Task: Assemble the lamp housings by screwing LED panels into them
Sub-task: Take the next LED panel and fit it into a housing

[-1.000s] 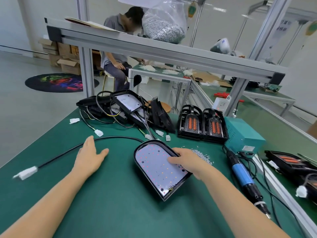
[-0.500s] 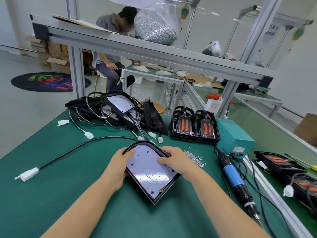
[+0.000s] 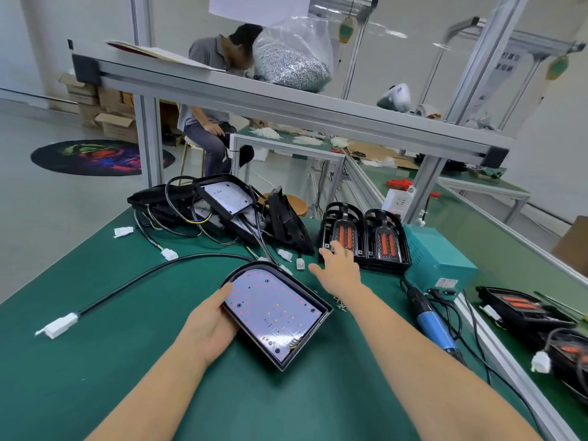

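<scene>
At frame centre my left hand [image 3: 210, 326] grips the left edge of the lamp housing [image 3: 280, 316], which lies on the green mat [image 3: 95, 361] with its LED panel [image 3: 273, 308] facing up. My right hand [image 3: 339, 268] reaches toward upper right, fingers spread wide, holding nothing, fingertips at the black stacked covers [image 3: 366, 238]; loose screws [image 3: 340, 303] lie just right of the housing

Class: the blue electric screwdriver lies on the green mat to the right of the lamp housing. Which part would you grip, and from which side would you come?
Probably the blue barrel of the electric screwdriver, from above with the right hand. The barrel is the thick, round, bare middle part. It lies flat on the mat with its top open. Its black cable end points away toward the teal power box, so a grip there stays off the wires.
</scene>
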The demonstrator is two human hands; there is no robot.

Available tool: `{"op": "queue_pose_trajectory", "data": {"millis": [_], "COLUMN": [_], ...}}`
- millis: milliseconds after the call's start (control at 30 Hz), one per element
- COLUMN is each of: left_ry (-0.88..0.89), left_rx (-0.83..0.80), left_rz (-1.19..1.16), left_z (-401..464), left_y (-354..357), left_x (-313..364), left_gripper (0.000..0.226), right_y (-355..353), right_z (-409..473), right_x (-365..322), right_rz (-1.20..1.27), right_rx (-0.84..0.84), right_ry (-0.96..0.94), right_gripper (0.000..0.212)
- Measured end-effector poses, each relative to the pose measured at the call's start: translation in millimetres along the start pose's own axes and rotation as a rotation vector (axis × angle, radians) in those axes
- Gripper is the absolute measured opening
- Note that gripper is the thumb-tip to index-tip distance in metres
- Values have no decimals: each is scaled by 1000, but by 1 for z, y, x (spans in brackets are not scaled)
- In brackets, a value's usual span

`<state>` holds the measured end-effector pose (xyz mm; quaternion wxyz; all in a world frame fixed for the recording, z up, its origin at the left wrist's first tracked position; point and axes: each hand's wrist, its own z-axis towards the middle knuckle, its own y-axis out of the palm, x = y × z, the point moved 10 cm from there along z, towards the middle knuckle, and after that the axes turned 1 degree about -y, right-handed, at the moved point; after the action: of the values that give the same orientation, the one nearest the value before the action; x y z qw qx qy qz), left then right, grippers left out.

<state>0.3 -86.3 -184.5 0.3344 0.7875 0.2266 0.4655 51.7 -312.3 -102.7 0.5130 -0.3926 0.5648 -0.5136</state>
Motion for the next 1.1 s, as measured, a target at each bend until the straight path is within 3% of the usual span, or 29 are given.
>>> {"op": "queue_pose_trajectory", "data": {"millis": [233, 667, 867, 967, 1100], "left_ry": [69, 76, 69, 58, 50], "left_rx": [-92, -115, -117, -119, -112], "left_rz": [-104, -116, -127, -125, -113], "left_z": [2, 1, 4, 3, 2], "left_y": [5, 7, 5, 6, 7], "left_x": [4, 5, 3, 1, 1], "left_gripper": [53, 52, 50, 50, 51], "right_y": [15, 15, -7, -24, -53], "right_z": [17, 38, 31, 26, 10], "right_x": [-3, -10, -13, -5, 8], "right_rz": [64, -29, -138, -65, 36], "right_rx": [-85, -169, 56, 203, 412], "right_ry": [-7, -11, -45, 33, 60], "right_gripper": [54, 47, 27, 21, 37]}}
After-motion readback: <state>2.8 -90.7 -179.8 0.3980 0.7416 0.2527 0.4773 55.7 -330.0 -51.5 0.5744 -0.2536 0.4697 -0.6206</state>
